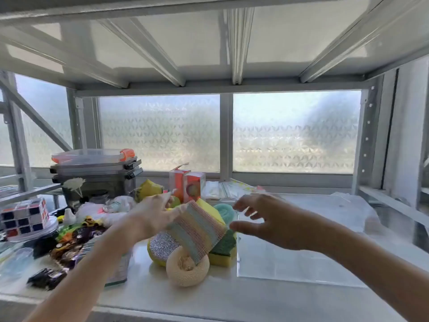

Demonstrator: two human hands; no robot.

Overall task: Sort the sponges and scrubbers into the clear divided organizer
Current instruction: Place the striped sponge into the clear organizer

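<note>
A pile of sponges and scrubbers lies mid-shelf. My left hand (155, 214) grips a pastel striped sponge cloth (199, 231) by its upper left edge and holds it tilted above the pile. Beneath it lie a silver glitter sponge (162, 247), a cream round mesh scrubber (185, 270), a green-and-yellow sponge (224, 251), a yellow sponge (210, 209) and a teal round scrubber (226, 212). My right hand (262, 219) hovers open just right of the cloth, fingers spread, over the left edge of the clear divided organizer (301, 263).
Stacked lidded containers (97, 168) stand at the back left, with orange-and-white boxes (188, 182) behind the pile. A puzzle cube (24, 216) and dark wrapped items (69, 242) crowd the left side. A frosted window closes the back; a shelf is overhead.
</note>
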